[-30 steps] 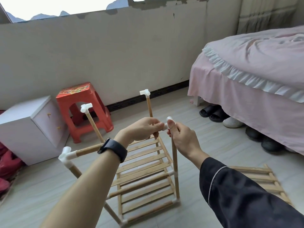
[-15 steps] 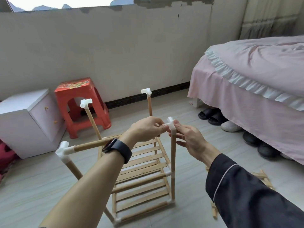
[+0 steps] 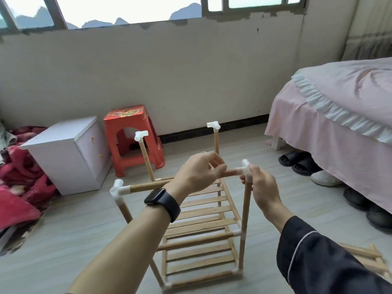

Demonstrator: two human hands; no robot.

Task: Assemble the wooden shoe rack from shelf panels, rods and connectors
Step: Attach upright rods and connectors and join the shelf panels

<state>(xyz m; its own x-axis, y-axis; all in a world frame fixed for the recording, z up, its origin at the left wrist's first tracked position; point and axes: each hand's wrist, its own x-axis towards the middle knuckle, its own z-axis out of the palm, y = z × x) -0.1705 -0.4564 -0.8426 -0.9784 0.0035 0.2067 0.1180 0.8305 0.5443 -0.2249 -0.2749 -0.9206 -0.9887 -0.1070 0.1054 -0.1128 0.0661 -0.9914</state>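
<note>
On the floor beside the bed, the half-built shoe rack is stood upright. Its near top rod is gripped by the left hand, fingers curled round it. The white connector at its right end is pinched by the right hand.

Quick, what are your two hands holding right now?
Left hand: closed, gripping the top wooden rod.
Right hand: closed, pinching the white corner connector at the rod's end.
</note>
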